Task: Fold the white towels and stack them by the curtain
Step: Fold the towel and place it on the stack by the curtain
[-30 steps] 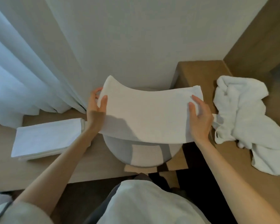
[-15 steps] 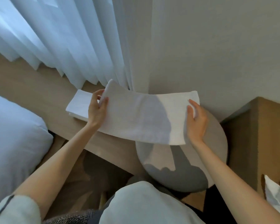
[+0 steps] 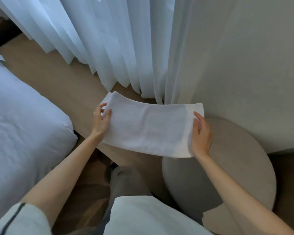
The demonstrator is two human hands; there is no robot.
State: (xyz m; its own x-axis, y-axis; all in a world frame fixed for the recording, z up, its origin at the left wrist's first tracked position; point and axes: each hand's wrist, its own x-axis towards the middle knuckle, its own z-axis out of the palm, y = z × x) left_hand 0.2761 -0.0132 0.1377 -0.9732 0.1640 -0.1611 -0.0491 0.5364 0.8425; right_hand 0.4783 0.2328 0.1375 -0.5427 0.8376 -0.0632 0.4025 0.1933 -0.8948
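Observation:
A folded white towel (image 3: 149, 128) is held flat between both hands, over the wooden ledge (image 3: 58, 82) just below the curtain (image 3: 95, 39). My left hand (image 3: 101, 122) grips its left end, thumb on top. My right hand (image 3: 200, 133) holds the right end, fingers lying over the top. A sliver of another folded white towel (image 3: 107, 98) shows under the held towel's far left corner; the rest of it is hidden.
A round grey stool (image 3: 231, 167) stands under my right arm against the pale wall (image 3: 244, 65). A white bed cover (image 3: 20, 119) fills the left. My grey-clad legs and pale top are at the bottom centre.
I have turned left and carried the folded towel from above the stool over the ledge, where it now covers the folded towel lying by the curtain. The crumpled towels at right have left the view.

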